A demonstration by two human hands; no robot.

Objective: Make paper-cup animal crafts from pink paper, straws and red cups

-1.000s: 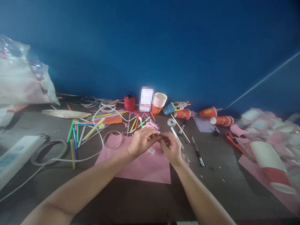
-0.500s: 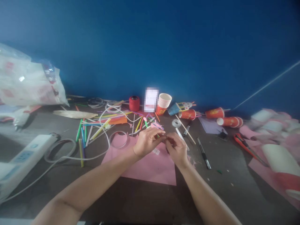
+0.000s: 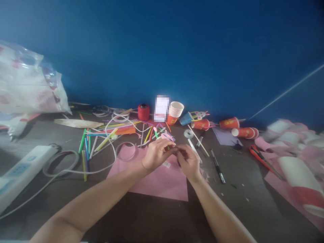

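Note:
My left hand and my right hand meet above a sheet of pink paper. Thumb and fingers of both are pinched together, fingertips nearly touching. Whatever lies between them is too small and too hidden to name. Just behind my left fingers shows a pink and purple piece, whose kind I cannot make out, with a green bit beside it. A small whitish patch lies on the paper between my wrists.
Left: a power strip, white cable, coloured straws, glue gun and plastic bag. Back: stacked paper cups and red thread spool. Right: pen, red-handled cutter, tape roll and cut paper pieces.
The whole view has shifted slightly, so most things sit a little further left. Both hands keep the same pinched pose, with only slight finger movement.

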